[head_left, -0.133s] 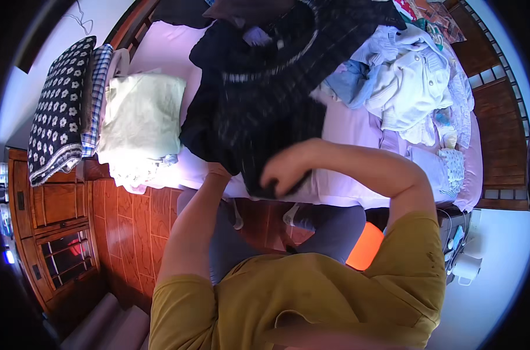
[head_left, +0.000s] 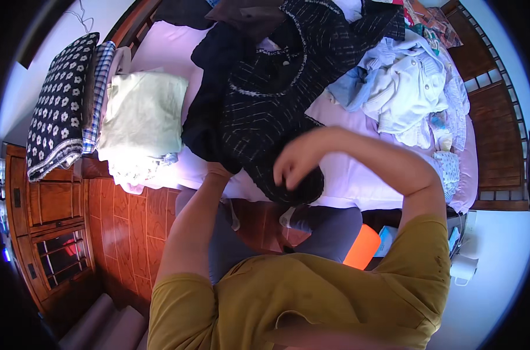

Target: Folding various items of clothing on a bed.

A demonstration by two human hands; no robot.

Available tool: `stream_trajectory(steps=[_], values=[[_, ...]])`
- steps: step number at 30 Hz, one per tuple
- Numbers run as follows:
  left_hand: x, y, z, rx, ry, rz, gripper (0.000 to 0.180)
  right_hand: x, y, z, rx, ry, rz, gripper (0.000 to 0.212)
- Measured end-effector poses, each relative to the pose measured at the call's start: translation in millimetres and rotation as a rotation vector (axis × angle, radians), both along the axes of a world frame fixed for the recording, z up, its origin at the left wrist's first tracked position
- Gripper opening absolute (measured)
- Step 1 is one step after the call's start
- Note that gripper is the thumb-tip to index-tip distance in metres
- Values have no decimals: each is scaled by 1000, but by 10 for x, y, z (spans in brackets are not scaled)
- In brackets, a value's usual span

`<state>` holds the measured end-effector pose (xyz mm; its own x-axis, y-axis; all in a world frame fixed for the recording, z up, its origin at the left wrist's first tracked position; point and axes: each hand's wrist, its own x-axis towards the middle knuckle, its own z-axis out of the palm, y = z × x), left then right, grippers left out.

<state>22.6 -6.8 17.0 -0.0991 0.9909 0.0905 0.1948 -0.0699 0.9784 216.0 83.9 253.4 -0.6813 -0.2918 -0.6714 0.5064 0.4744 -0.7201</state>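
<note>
One black garment stretches away lengthwise, neckline beyond right hand and left hand, both grips unclear.

The left arm slants up from the lower left, the left hand mostly hidden near the centre; the right arm bends sharply, the right hand central, fingers curled downward.

Wooden cabinet beside reddish-brown floor

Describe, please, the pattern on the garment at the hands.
The garment is black with thin, broken whitish lines; the head view shows it best.
</note>
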Motion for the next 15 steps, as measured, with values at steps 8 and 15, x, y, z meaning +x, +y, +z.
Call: stream_trajectory(steps=[8,15], values=[[-185,2,-124,151,780,129,69,-652,1932,213,538,634,-1138,24],[-162,-32,-245,188,716,78,72,-1393,2444,-143,1601,814,-359,30]])
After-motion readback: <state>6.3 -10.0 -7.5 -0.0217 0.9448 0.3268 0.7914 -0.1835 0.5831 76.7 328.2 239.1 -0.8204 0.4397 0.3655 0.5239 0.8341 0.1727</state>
